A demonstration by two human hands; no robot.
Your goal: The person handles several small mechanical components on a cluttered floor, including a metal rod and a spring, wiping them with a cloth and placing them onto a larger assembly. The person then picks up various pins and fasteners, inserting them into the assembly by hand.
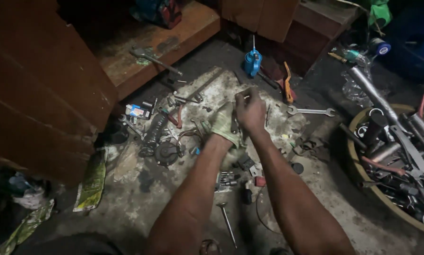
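My left hand [224, 123] wears a dirty pale work glove and is closed around a small dark metal part held between both hands. My right hand [250, 112] is bare and grips the same part from the right, fingers curled over its top. The part itself is mostly hidden by the fingers. Both hands hover over a grimy concrete floor littered with tools. Just right of them lies a silver open-ended wrench [311, 112]. Red-handled pliers [177, 117] lie to the left.
A round basin [363, 182] full of metal tools and tubes sits at the right. A blue oil can [252, 61] stands beyond my hands. A wooden bench [165, 40] holds a wrench. An engine valve [226, 221] and small sockets lie near my forearms.
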